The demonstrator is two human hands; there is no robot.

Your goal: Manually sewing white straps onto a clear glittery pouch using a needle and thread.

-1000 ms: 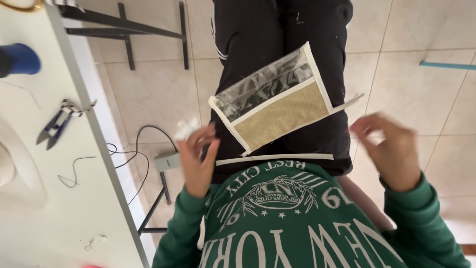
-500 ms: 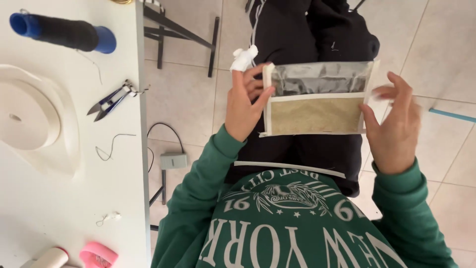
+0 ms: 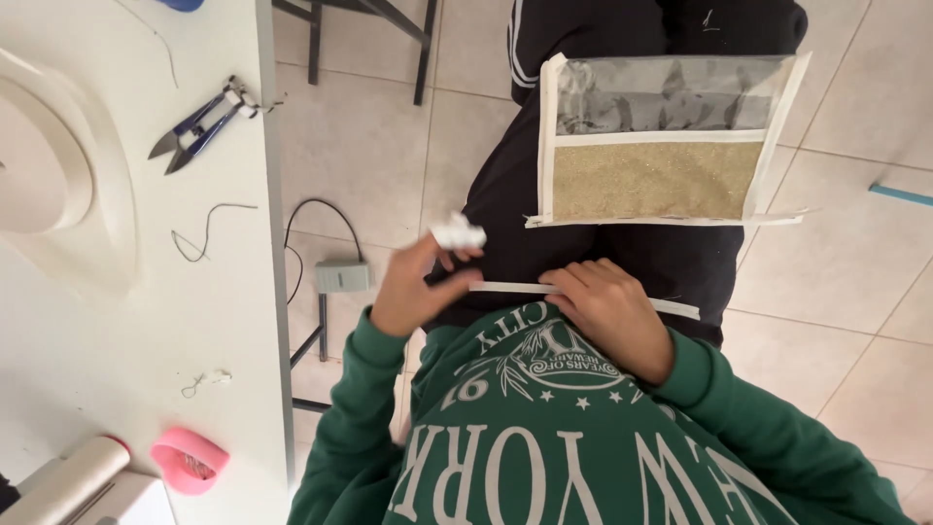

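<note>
A flat pouch (image 3: 661, 146) lies on my lap, clear plastic above, gold glitter fabric below, edged in white binding. Neither hand touches it. A narrow white strip (image 3: 505, 288) lies across my lap just below the pouch. My right hand (image 3: 607, 316) rests fingers-down on that strip near its middle. My left hand (image 3: 413, 292) pinches the strip's left end; one finger is wrapped in white tape (image 3: 457, 233). Green sleeves cover both arms.
A white table (image 3: 126, 350) runs along the left, holding blue thread snips (image 3: 199, 126), loose thread bits (image 3: 204, 233), a pink clip-like thing (image 3: 190, 459) and a white sewing machine part (image 3: 58, 185). A grey adapter (image 3: 342, 277) with cable lies on the tiled floor.
Both hands have let go of the pouch, which now lies flat on my lap. The hands dropped toward my waist onto the white strip.
</note>
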